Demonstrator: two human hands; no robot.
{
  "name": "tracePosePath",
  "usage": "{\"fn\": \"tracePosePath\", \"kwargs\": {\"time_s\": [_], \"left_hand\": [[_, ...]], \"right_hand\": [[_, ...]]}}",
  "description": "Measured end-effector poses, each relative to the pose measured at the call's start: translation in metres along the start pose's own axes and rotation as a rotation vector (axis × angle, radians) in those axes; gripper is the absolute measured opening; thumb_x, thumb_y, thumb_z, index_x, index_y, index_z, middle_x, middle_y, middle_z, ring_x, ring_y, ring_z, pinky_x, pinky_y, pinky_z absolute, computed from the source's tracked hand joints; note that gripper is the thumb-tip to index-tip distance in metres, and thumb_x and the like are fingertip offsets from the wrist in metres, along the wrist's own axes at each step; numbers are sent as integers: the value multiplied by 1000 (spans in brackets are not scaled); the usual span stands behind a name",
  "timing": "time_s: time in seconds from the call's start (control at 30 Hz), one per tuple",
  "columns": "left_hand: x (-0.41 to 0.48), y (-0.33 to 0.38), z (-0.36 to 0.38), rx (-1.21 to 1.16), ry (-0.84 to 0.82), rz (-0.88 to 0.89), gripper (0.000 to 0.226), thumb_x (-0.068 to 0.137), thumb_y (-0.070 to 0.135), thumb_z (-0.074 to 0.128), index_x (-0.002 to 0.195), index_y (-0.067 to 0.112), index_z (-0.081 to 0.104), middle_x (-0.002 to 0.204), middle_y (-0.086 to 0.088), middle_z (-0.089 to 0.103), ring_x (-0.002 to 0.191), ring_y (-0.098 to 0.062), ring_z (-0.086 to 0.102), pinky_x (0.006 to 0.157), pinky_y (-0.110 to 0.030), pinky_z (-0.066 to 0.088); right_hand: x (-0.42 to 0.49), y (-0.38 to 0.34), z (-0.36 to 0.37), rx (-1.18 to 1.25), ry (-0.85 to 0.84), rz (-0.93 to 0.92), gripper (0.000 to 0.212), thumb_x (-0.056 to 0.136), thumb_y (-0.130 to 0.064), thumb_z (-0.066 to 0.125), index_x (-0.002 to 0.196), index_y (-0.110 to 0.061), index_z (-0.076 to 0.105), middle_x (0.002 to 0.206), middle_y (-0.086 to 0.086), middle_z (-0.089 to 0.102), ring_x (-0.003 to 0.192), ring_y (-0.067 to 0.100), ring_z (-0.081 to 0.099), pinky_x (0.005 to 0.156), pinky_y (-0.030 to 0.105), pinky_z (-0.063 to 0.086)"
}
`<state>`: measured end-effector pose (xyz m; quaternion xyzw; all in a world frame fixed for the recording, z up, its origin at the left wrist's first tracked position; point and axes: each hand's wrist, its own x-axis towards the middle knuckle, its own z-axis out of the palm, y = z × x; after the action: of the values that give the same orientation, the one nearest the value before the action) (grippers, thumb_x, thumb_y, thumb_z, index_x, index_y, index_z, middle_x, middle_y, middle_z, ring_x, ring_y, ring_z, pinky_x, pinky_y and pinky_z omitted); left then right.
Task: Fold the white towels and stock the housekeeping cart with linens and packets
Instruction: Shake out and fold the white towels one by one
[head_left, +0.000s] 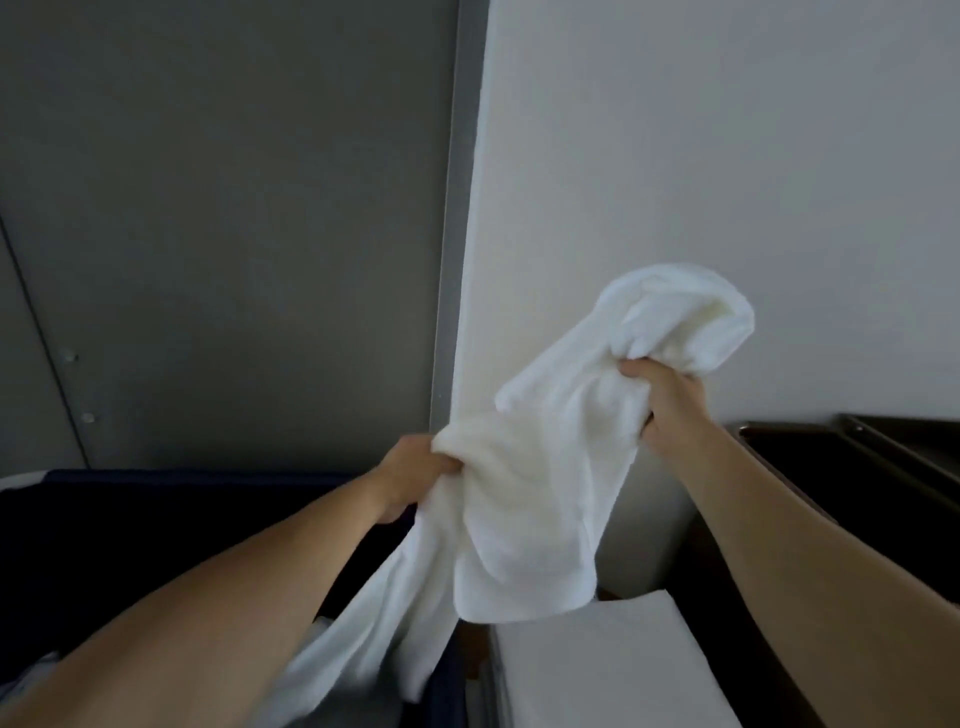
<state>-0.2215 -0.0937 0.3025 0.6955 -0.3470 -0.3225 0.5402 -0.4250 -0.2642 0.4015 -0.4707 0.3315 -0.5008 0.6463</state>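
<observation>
Here, towel (545, 467): bunched, held up in the air before the wall, so we can find its edges.
Left hand (410, 480): closed on one bunched end, low.
Right hand (667, 402): fisted on the other end, higher, letting cloth hang.
Stack (597, 670): folded linens wait below.

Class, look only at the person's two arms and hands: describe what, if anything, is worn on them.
Both forearms are bare up to the frame's edge: no sleeves show. The left hand and right hand wear no gloves. No watch, bracelet or ring is visible, though the fingers are partly hidden.
</observation>
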Motion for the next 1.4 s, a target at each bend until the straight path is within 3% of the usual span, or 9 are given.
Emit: {"fn": "tracePosePath", "kwargs": {"time_s": [0.1,0.23,0.37,0.57,0.73,0.93,1.07,1.23,1.4], "left_hand": [[17,59,20,-109,101,89,14,87,5,66,98,9,73,102,-14,74,99,-32,71,90,-45,57],[32,136,58,-322,172,200,9,89,4,65,91,10,71,82,-7,76,84,-27,73,74,-38,61],[38,211,117,-478,146,340,10,87,1,64,84,8,71,72,-5,75,69,-22,73,59,-31,59],[32,299,230,-505,108,394,11,81,3,60,87,6,69,75,-3,72,62,-15,70,54,-22,53],[22,312,276,-381,-133,486,16,83,9,67,98,3,64,91,-12,65,86,-25,64,78,-31,55],[24,273,265,-395,-131,390,13,91,3,62,101,11,62,112,-12,65,105,-22,63,102,-38,51],[30,245,253,-400,-99,346,22,87,11,69,108,11,64,107,-8,70,104,-19,68,93,-42,57],[46,198,224,-333,-29,176,21,88,32,68,98,14,64,85,-7,66,75,-23,63,76,-37,55],[51,146,206,267,-166,-79,16,92,20,66,95,5,64,77,-7,66,69,-23,68,72,-38,54]], "right_hand": [[6,12,-24,-63,80,7,42,74,1,77,110,-15,63,99,4,72,87,25,70,56,31,57],[19,4,-50,-204,100,-110,57,70,-5,85,121,-14,63,112,6,71,103,29,67,88,52,57],[25,-22,-74,-346,-134,-392,51,66,-22,87,109,-38,64,95,-14,73,92,17,70,68,30,60],[52,-61,-105,-371,-226,-336,115,39,-57,91,139,-19,47,128,1,61,109,15,63,80,34,58],[82,-77,-130,-109,-21,-231,60,55,-35,87,109,-28,61,91,-9,73,84,9,71,68,28,61],[100,-78,-147,-95,-18,-189,67,57,-31,73,119,-30,48,94,-9,68,83,10,68,68,30,58],[104,-66,-157,-156,-104,-237,57,56,-27,74,111,-27,58,86,-8,72,72,4,71,66,31,59],[98,-25,-181,-184,-390,-24,46,71,-33,86,110,-28,60,111,3,71,106,21,68,87,41,57],[98,-36,-187,-119,-520,-13,51,66,-26,77,114,-13,69,108,7,74,99,23,72,81,42,60]]}}
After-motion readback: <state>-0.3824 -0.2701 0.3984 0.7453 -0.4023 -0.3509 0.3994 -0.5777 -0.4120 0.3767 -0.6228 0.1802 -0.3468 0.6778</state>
